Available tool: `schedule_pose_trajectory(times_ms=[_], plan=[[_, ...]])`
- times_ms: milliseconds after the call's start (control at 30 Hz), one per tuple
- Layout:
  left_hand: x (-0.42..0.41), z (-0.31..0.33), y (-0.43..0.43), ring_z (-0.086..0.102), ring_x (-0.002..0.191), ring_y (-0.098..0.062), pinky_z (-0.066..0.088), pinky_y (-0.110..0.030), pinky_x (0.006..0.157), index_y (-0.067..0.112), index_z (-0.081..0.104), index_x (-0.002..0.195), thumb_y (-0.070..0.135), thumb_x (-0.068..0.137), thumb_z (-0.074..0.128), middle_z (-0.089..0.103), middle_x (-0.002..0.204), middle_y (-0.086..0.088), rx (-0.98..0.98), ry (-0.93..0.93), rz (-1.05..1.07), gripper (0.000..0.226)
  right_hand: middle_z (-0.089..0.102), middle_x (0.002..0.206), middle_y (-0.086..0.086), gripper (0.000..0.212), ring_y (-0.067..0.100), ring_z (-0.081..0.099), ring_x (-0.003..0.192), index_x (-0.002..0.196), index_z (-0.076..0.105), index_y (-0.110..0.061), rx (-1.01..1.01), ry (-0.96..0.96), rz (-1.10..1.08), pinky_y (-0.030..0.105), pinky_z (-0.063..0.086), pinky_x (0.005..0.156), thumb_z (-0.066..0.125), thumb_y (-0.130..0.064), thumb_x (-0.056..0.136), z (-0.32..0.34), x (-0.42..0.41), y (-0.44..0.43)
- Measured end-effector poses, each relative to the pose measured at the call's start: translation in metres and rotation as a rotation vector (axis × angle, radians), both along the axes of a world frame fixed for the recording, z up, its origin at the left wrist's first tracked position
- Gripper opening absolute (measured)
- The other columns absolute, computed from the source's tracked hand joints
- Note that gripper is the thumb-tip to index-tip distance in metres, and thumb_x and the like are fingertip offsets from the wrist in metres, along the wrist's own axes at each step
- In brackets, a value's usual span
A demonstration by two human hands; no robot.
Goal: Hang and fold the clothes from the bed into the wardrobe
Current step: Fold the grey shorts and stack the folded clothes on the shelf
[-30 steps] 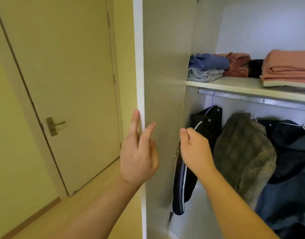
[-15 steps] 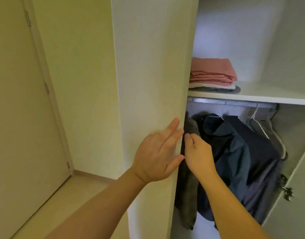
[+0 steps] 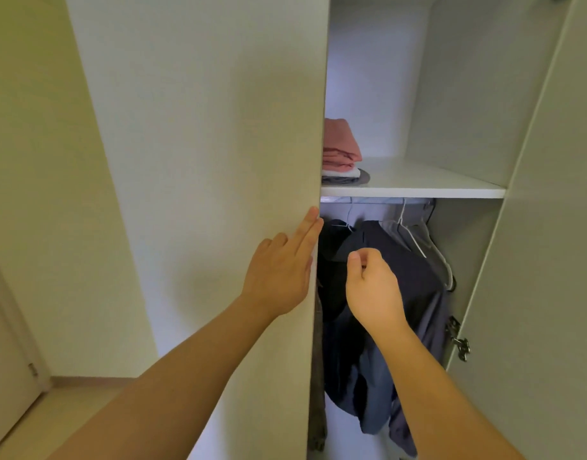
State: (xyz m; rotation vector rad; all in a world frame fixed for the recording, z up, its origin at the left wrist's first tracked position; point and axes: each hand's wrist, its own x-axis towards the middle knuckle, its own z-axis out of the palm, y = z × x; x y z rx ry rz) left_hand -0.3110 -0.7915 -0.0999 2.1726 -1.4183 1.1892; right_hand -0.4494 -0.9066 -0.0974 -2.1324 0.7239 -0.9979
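A pale yellow wall (image 3: 36, 161) fills the left of my view, and ahead stands the white wardrobe (image 3: 458, 94). Its left door (image 3: 199, 161) is nearly shut, while the right door (image 3: 551, 260) stands open. My left hand (image 3: 279, 270) lies flat on the left door near its free edge. Its fingers are straight and their tips reach that edge. My right hand (image 3: 373, 287) hangs in the gap in front of the dark hanging garments (image 3: 415, 310). Its fingers are curled with the thumb tip against the forefinger, and I see nothing held in them. The garments hang from the rail (image 3: 378, 201) under the shelf (image 3: 435, 187), with bare white hangers (image 3: 428, 247) to their right. A folded pink stack (image 3: 340, 147) sits at the shelf's left end, partly hidden by the door.
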Motion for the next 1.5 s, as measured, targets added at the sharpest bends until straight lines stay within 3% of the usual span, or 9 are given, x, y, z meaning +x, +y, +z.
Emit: schedule_pose_trajectory(times_ms=[133,300,767,867,967,1100,1200,1367,1500], plan=[[0.007,0.005,-0.015,0.052,0.079,-0.026,0.038,-0.037,0.067,0.015,0.026,0.159,0.025,0.097,0.047,0.012,0.17,-0.001,-0.004,0.007,0.045,0.065,0.059,0.131,0.002,0.043,0.018,0.057,0.113,0.137,0.049,-0.017,-0.009,0.027,-0.014,0.036,0.048,0.09,0.037,-0.043,0.106,0.001,0.006,-0.009],[0.017,0.015,-0.03,0.054,0.088,-0.026,0.038,-0.038,0.073,0.016,0.026,0.158,0.021,0.095,0.05,0.008,0.17,0.0,0.071,0.045,0.104,0.068,0.057,0.136,0.003,0.045,0.021,0.055,0.121,0.14,0.047,-0.017,0.002,0.041,-0.025,0.042,0.047,0.1,0.037,-0.045,0.105,-0.001,0.004,-0.012],[0.008,0.036,-0.048,0.047,0.117,-0.028,0.038,-0.04,0.092,0.016,0.012,0.16,0.017,0.09,0.051,0.0,0.17,-0.001,0.178,0.134,0.212,0.08,0.054,0.14,0.001,0.045,0.02,0.056,0.119,0.141,0.045,-0.021,0.017,0.08,-0.079,0.033,0.044,0.091,0.037,-0.046,0.105,-0.001,-0.033,-0.017],[-0.022,0.04,-0.047,0.051,0.122,-0.029,0.039,-0.042,0.096,0.014,0.041,0.148,0.016,0.086,0.058,0.032,0.162,-0.006,0.085,0.048,0.039,0.064,0.054,0.14,0.002,0.045,0.021,0.053,0.125,0.141,0.046,-0.019,-0.035,0.075,-0.133,0.038,0.045,0.099,0.038,-0.045,0.105,0.003,-0.049,-0.017],[-0.065,0.039,-0.044,0.06,0.108,-0.027,0.042,-0.04,0.094,0.015,0.063,0.124,0.015,0.084,0.061,0.065,0.128,-0.003,0.02,-0.086,-0.323,0.04,0.056,0.136,0.004,0.043,0.026,0.05,0.127,0.138,0.05,-0.016,-0.163,0.011,-0.245,0.045,0.043,0.105,0.044,-0.041,0.103,0.007,-0.076,-0.019],[-0.12,0.034,-0.046,0.061,0.091,-0.025,0.047,-0.04,0.084,0.013,0.071,0.104,0.013,0.088,0.058,0.069,0.1,0.0,-0.056,-0.169,-0.651,0.02,0.057,0.124,0.014,0.035,0.038,0.051,0.115,0.125,0.058,-0.01,-0.441,-0.068,-0.552,0.048,0.043,0.093,0.055,-0.033,0.099,0.013,-0.127,-0.023],[-0.148,0.03,-0.057,0.06,0.087,-0.025,0.047,-0.038,0.079,0.012,0.072,0.1,0.009,0.088,0.062,0.069,0.099,0.0,-0.092,-0.186,-0.803,0.016,0.044,0.139,0.017,0.036,0.04,0.039,0.126,0.123,0.057,-0.014,-0.533,-0.079,-0.851,0.05,0.032,0.097,0.063,-0.027,0.09,0.022,-0.171,-0.026],[-0.182,0.027,-0.078,0.061,0.085,-0.025,0.048,-0.039,0.079,0.011,0.072,0.097,0.005,0.085,0.064,0.069,0.099,0.0,-0.092,-0.148,-0.949,0.016,0.025,0.153,0.019,0.056,0.038,0.023,0.139,0.134,0.044,-0.014,-0.53,-0.123,-1.12,0.056,0.021,0.108,0.067,-0.02,0.083,0.032,-0.237,-0.033],[-0.202,0.029,-0.082,0.06,0.084,-0.025,0.048,-0.039,0.078,0.011,0.072,0.097,0.006,0.086,0.063,0.069,0.099,0.0,-0.098,-0.14,-1.012,0.015,0.012,0.162,0.019,0.081,0.038,0.018,0.146,0.153,0.019,-0.013,-0.371,-0.192,-1.103,0.057,0.016,0.116,0.064,-0.022,0.086,0.036,-0.266,-0.039]])
